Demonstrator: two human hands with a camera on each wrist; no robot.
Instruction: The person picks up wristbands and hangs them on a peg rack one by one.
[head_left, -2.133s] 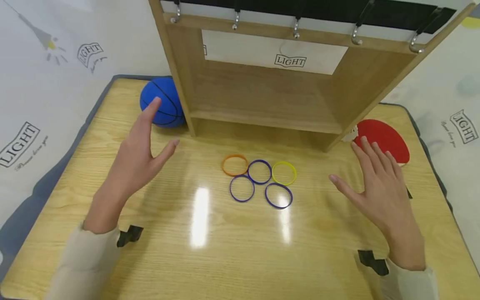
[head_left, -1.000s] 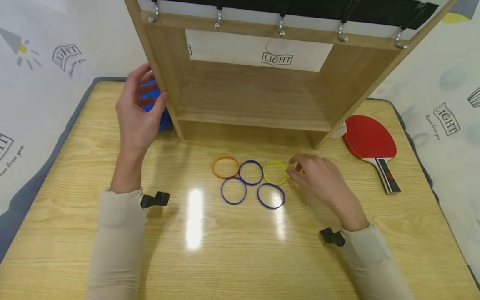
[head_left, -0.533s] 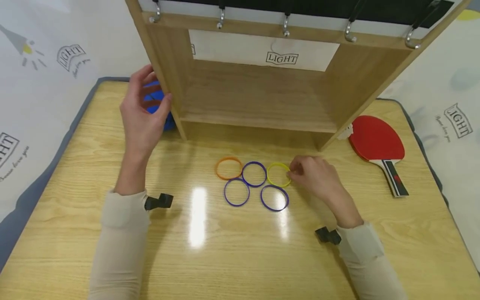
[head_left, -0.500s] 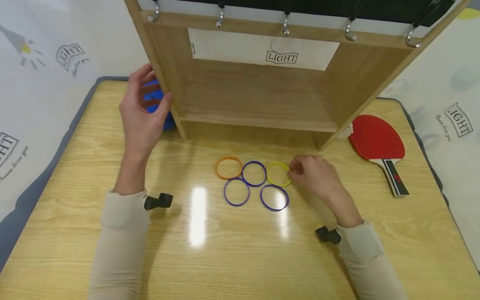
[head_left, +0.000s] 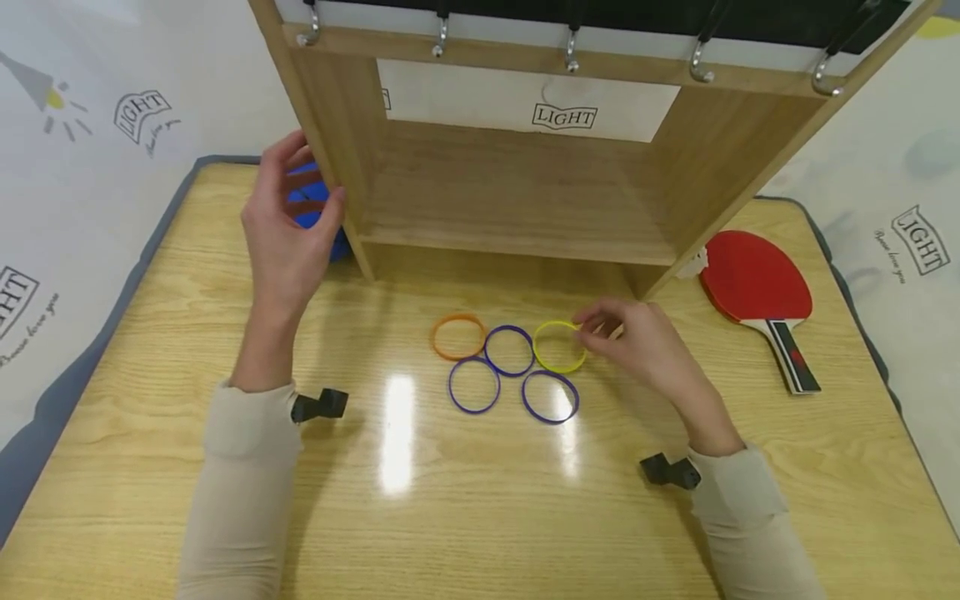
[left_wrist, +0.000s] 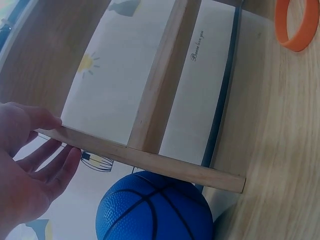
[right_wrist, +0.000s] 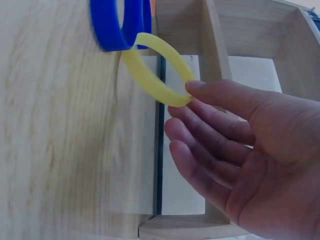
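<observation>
My left hand point(head_left: 288, 242) grips the left side panel point(left_wrist: 150, 162) of a wooden rack, thumb on the inner face and fingers on the outer. In the right wrist view my right hand point(right_wrist: 240, 145) pinches a yellow silicone wristband point(right_wrist: 155, 90) between thumb and index finger. The band is tilted up on that side, and its far side is by a blue wristband point(right_wrist: 112, 30). In the head view an orange wristband point(head_left: 432, 335) and several blue ones, such as the lower-left wristband point(head_left: 474, 412), lie flat in two rows on the table.
The wooden rack point(head_left: 517, 250) stands at the back, with metal hooks point(head_left: 572, 60) along its top rail. A blue ball point(left_wrist: 150, 210) sits outside its left panel, partly behind my left hand. To the right lies a red table tennis paddle point(head_left: 757, 275).
My left hand went from above the ball to the rack's side panel. The right hand came in from beside the paddle to the yellow wristband, whose right side has now risen slightly.
</observation>
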